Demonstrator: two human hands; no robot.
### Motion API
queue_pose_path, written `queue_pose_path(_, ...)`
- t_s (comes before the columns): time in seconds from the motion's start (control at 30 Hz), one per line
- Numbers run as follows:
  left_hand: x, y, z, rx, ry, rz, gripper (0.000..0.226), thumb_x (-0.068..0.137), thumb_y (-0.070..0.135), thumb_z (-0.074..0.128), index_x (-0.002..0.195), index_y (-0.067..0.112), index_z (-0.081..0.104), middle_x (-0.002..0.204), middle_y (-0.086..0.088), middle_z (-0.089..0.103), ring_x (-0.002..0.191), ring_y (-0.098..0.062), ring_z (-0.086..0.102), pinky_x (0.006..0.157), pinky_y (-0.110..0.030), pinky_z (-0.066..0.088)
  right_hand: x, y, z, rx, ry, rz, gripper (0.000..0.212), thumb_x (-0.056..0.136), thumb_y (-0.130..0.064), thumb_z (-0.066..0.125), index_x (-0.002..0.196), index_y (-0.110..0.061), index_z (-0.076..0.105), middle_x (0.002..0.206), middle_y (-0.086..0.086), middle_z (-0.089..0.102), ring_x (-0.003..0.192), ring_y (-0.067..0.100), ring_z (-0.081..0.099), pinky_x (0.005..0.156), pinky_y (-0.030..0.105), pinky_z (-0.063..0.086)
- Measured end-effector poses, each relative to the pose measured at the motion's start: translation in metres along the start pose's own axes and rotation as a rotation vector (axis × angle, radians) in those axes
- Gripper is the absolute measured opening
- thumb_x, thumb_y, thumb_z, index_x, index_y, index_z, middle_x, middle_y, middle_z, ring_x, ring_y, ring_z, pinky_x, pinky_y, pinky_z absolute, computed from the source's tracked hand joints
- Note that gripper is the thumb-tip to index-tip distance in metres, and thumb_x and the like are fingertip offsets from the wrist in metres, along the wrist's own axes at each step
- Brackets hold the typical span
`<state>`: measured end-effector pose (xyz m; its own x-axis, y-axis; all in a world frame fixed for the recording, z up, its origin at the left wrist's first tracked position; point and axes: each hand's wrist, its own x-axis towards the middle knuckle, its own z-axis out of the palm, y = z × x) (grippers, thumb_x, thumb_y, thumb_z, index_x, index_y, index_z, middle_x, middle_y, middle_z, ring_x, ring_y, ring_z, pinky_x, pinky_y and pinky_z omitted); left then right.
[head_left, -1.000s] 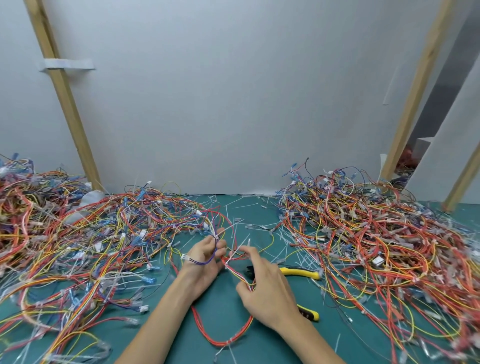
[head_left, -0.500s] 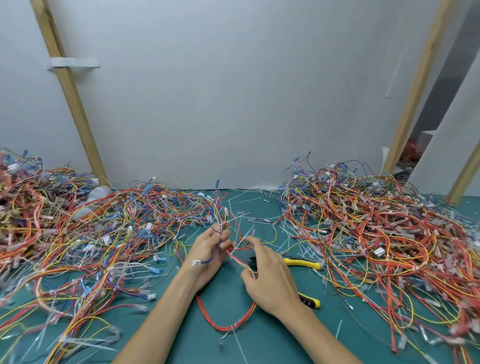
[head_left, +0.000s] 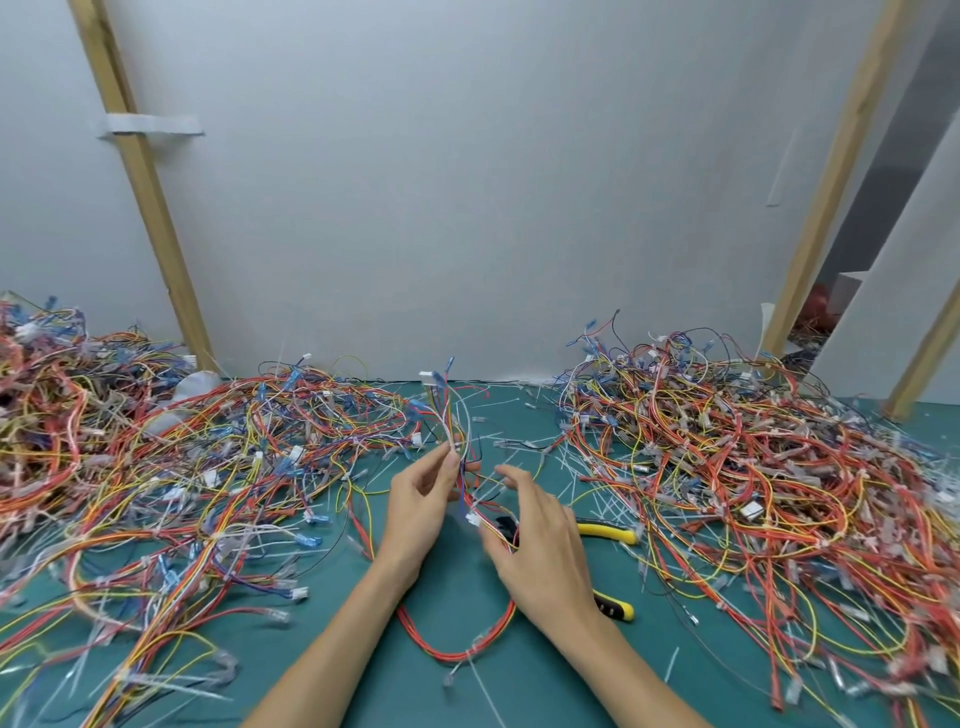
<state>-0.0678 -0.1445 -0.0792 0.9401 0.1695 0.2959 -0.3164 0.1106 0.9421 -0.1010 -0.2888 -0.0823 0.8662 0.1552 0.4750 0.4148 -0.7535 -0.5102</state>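
Watching from beside the bench, I'd worry first about the thin wire harness (head_left: 456, 415) snagging. The left hand (head_left: 421, 499) pinches it between thumb and fingertips above the green mat (head_left: 467, 597). Its upper ends stand upright, topped by a blue terminal (head_left: 449, 364). Its lower part drops past the fingers, runs under the right hand (head_left: 540, 545) and lies as a red loop (head_left: 452, 652) on the mat between the wrists. The right hand's fingers are spread loosely, the index reaching toward the bundle, and they close on nothing that I can make out.

The left heap of wires (head_left: 208, 467) lies just beside those upright ends. A terminal could hook a neighbouring strand there, and a pull would then drag part of the heap along or strain a crimp. The pinch also looks narrow, only a few fingertips on many strands. If they fan out, the harness may slip and flop among look-alikes.

The yellow-handled cutters (head_left: 605, 531) lie just beside the right hand, partly under it, with the black jaws close to the harness's white connector (head_left: 472, 518). A careless sweep could knock them. Grabbed in haste, they could nick insulation instead of a tie. Cut cable-tie scraps (head_left: 597, 499) litter the mat near the hands and could catch in the bundle. The right heap (head_left: 727, 467) sits well apart, so I'd judge it less of a threat.
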Motion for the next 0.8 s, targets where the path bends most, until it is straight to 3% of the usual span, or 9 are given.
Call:
queue_pose_path(0.13,-0.002,0.001,0.004,0.168,-0.001,0.062,0.029,0.099,0.015,0.052,0.126,0.012,0.06,0.112,0.001,0.072,0.098,0.001,0.064,0.09,-0.02,0.05,0.0,-0.003,-0.002,0.045,0.003,-0.042,0.055,0.088,-0.029,0.063,0.137,-0.04,0.042,0.125,-0.018,0.061,0.114,0.007,0.057,0.092,0.023,0.036)
queue_pose_path(0.23,-0.005,0.002,0.006,0.284,0.015,0.139,0.034,0.099,0.015,0.051,0.133,0.017,0.054,0.12,0.008,0.065,0.101,0.015,0.058,0.091,-0.01,0.043,0.0,-0.005,-0.002,0.061,-0.008,-0.07,0.058,0.093,-0.027,0.057,0.145,-0.042,0.037,0.127,-0.016,0.063,0.111,0.012,0.059,0.093,0.03,0.043)
queue_pose_path(0.37,-0.009,0.004,0.01,0.345,-0.027,0.168,0.041,0.101,0.019,0.048,0.142,0.02,0.046,0.128,0.002,0.064,0.12,-0.003,0.057,0.103,-0.022,0.042,-0.001,-0.004,-0.003,0.072,-0.062,-0.117,0.055,0.102,-0.026,0.042,0.152,-0.041,0.026,0.139,-0.008,0.057,0.116,0.023,0.055,0.099,0.036,0.043)
queue_pose_path(0.43,-0.011,0.006,0.014,0.344,-0.025,0.169,0.041,0.101,0.019,0.048,0.14,0.03,0.044,0.126,0.004,0.065,0.114,-0.005,0.061,0.1,-0.024,0.045,-0.001,-0.003,-0.003,0.119,-0.062,-0.116,0.054,0.103,-0.022,0.041,0.152,-0.038,0.027,0.139,-0.006,0.057,0.115,0.024,0.055,0.097,0.035,0.043)
queue_pose_path(0.5,-0.013,0.009,0.017,0.356,0.009,0.164,0.042,0.099,0.02,0.053,0.134,0.04,0.044,0.115,0.01,0.069,0.097,-0.004,0.065,0.091,-0.021,0.048,0.001,0.0,-0.002,0.149,-0.073,-0.08,0.051,0.102,-0.02,0.042,0.15,-0.035,0.033,0.124,0.001,0.066,0.106,0.028,0.058,0.09,0.04,0.045)
queue_pose_path(0.67,-0.016,0.012,0.019,0.35,0.077,0.187,0.046,0.095,0.014,0.06,0.128,0.043,0.05,0.097,0.013,0.072,0.085,0.0,0.064,0.084,-0.018,0.05,0.004,0.004,0.002,0.252,-0.099,0.013,0.026,0.1,-0.023,0.047,0.124,-0.022,0.057,0.09,0.002,0.071,0.09,0.028,0.063,0.079,0.045,0.048)
queue_pose_path(0.73,-0.015,0.013,0.019,0.393,0.089,0.218,0.047,0.094,0.013,0.061,0.132,0.039,0.051,0.093,0.017,0.072,0.083,-0.001,0.064,0.084,-0.022,0.051,0.006,0.0,0.002,0.303,-0.094,0.013,0.03,0.1,-0.023,0.049,0.129,-0.025,0.054,0.082,0.0,0.071,0.081,0.027,0.065,0.077,0.046,0.05)
queue_pose_path(0.8,-0.014,0.014,0.019,0.404,0.099,0.243,0.049,0.093,0.012,0.062,0.133,0.039,0.052,0.092,0.017,0.073,0.083,-0.002,0.066,0.083,-0.024,0.052,0.008,-0.006,0.001,0.341,-0.086,0.004,0.043,0.099,-0.023,0.052,0.141,-0.029,0.045,0.091,-0.004,0.072,0.084,0.025,0.068,0.079,0.044,0.051)
